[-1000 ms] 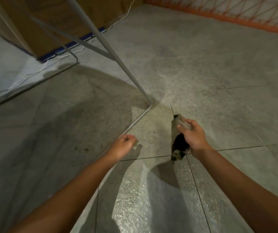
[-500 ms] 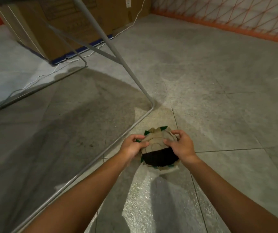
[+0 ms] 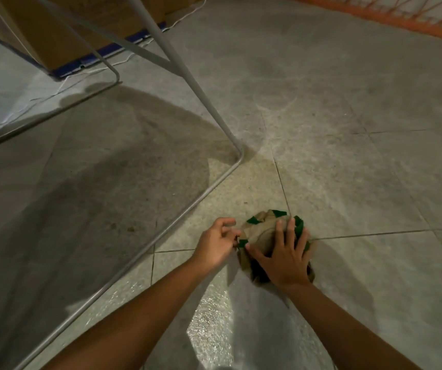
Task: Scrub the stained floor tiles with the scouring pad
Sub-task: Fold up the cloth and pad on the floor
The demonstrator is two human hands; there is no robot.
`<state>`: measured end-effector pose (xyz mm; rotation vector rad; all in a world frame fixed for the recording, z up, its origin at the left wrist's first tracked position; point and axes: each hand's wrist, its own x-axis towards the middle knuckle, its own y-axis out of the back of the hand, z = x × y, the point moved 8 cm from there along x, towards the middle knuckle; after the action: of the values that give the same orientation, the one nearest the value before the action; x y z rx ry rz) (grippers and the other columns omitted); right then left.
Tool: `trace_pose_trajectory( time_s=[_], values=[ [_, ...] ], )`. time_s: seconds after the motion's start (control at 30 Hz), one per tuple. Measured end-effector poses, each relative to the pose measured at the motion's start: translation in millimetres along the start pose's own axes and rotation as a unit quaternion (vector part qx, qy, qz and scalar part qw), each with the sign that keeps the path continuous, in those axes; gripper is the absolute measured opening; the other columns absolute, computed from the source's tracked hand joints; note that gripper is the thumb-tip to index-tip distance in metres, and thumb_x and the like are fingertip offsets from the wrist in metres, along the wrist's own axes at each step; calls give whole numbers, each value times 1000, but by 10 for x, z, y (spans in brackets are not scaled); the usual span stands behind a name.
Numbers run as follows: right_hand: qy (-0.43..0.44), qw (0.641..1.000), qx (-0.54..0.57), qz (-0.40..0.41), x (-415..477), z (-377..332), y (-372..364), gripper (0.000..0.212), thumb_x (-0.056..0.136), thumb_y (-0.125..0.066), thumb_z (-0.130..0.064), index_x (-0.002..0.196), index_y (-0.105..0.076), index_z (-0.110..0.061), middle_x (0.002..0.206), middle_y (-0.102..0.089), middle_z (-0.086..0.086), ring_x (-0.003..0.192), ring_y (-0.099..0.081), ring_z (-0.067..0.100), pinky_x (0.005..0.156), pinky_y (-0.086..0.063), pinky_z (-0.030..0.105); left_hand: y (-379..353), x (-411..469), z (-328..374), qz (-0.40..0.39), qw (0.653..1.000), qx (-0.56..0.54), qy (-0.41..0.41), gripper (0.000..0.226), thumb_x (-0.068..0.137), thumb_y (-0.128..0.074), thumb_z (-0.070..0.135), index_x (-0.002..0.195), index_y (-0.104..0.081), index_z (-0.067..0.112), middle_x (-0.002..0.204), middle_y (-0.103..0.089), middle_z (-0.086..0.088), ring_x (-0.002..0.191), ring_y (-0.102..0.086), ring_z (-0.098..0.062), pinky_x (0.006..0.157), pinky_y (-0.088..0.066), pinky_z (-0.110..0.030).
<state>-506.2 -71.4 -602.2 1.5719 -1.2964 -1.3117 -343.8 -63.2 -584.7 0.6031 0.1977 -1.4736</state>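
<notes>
A cardboard box [image 3: 62,28] is seen at the far left on a blue base; its contents are hidden. The scouring pad [image 3: 261,231], tan with green edges and crumpled, is laid on the floor tiles [image 3: 348,182] where two grout lines [image 3: 374,233] cross. It is pressed down by the right hand [image 3: 285,260], whose grip is spread wide, fingers straight across the pad. The pad's left green corner is pinched by the curled fingertips of the left hand [image 3: 214,245]. A grey metal frame [image 3: 187,76] is stood just left of the hands, its bar run along the floor. A white cable [image 3: 139,46] is trailed by the box. Orange netting [image 3: 401,14] is seen at the far edge. A glistening wet patch [image 3: 214,329] is spread between the forearms.
</notes>
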Motion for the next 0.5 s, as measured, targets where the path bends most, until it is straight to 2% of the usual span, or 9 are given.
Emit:
trace_pose_trajectory(
  time_s=[0.07,0.13,0.2,0.23,0.3,0.33,0.43,0.5],
  values=[
    [26,999,5,38,70,-121,-17,112,68,-5,-86,136,-40,-3,142,-33,26,128,-28,51,101,-13,63,213,26,-2,31,999,27,-27,24,96,-47,8,119,-53,14,105,-67,0,106,-62,-20,99,-46,-37],
    [40,998,15,34,162,-228,-46,101,78,-12,-78,129,-48,1,135,-42,29,121,-36,53,94,-24,66,439,39,-7,63,998,11,-29,20,96,-46,7,111,-53,19,100,-65,3,102,-62,-18,98,-46,-38],
    [57,997,34,44,215,-370,-4,94,81,-15,-74,132,-45,-1,139,-38,27,126,-31,50,98,-24,63,642,23,-22,95,995,-21,-23,19,96,-45,4,109,-54,16,102,-64,-3,97,-60,-20,96,-47,-40],
    [65,995,44,64,248,-436,14,89,82,-18,-71,136,-41,-4,143,-33,23,131,-24,47,102,-19,59,727,12,-43,110,993,-28,-20,20,96,-45,4,111,-55,12,104,-64,-7,96,-60,-21,95,-47,-40],
    [87,994,49,54,299,-619,-4,77,87,-27,-64,141,-32,-9,150,-21,14,138,-10,36,109,-7,48,869,-39,-81,134,990,-35,-15,21,96,-45,4,113,-57,8,104,-64,-10,92,-60,-21,94,-48,-41],
    [113,990,57,56,292,-744,-6,73,88,-27,-60,141,-34,-10,151,-22,11,139,-10,34,110,-5,45,928,-72,-102,143,989,-38,-11,20,96,-46,5,112,-57,10,103,-65,-9,89,-60,-20,94,-49,-42],
    [193,973,109,57,130,-1085,-38,64,91,-19,-48,128,-51,-7,142,-40,12,134,-28,35,109,-12,43,1036,-157,-151,147,989,-20,15,18,98,-45,12,111,-55,18,100,-63,0,88,-60,-16,94,-49,-41],
    [231,962,140,39,-65,-1235,-110,57,92,-20,-39,124,-54,-5,134,-49,14,128,-38,35,108,-16,43,1104,-231,-185,154,987,-5,32,20,98,-44,16,115,-54,19,101,-62,2,88,-59,-14,92,-48,-37]
  ],
)
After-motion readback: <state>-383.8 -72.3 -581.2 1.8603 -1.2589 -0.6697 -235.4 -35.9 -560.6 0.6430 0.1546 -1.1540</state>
